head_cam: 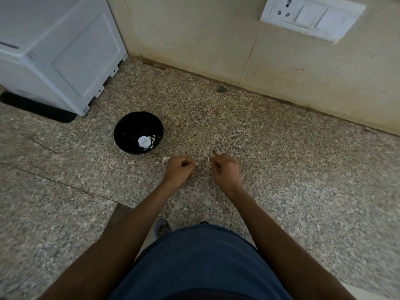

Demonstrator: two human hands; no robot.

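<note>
Both hands hover low over a speckled granite counter point(281, 169), fingers curled. My left hand point(179, 171) pinches a tiny white piece at its fingertips. My right hand point(226, 169) pinches another small white piece, which looks like garlic peel or a clove. A small white scrap point(166, 159) lies on the counter just left of my left hand. A black bowl point(129, 128) stands to the left and beyond the hands, holding several white garlic pieces point(145, 141).
A white appliance point(58, 53) on a black base fills the back left corner. A beige tiled wall point(216, 40) runs along the back, with a white socket and switch plate point(311, 16) at upper right. My blue-clad torso point(201, 263) is at the counter's front edge.
</note>
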